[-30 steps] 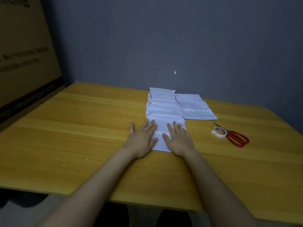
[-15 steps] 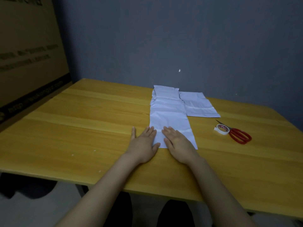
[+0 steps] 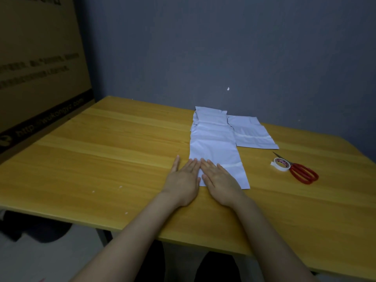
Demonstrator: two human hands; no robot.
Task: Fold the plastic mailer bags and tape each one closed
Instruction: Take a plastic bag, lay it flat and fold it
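Note:
A long white plastic mailer bag (image 3: 215, 147) lies flat on the yellow wooden table (image 3: 101, 155), running away from me. My left hand (image 3: 184, 178) lies flat with straight fingers at the bag's near left corner, mostly on the table. My right hand (image 3: 218, 179) presses flat on the bag's near end, fingers straight and side by side with the left hand. More white mailer bags (image 3: 210, 116) lie under its far end. Another bag (image 3: 252, 135) lies to the right.
A roll of white tape (image 3: 281, 164) sits at the right, touching red-handled scissors (image 3: 301, 171). A large cardboard box (image 3: 38, 68) stands against the table's left side. A grey wall rises behind the table.
Both hands have slid left along the bag's near end, uncovering its right corner. The hands now touch each other. The camera view has shifted.

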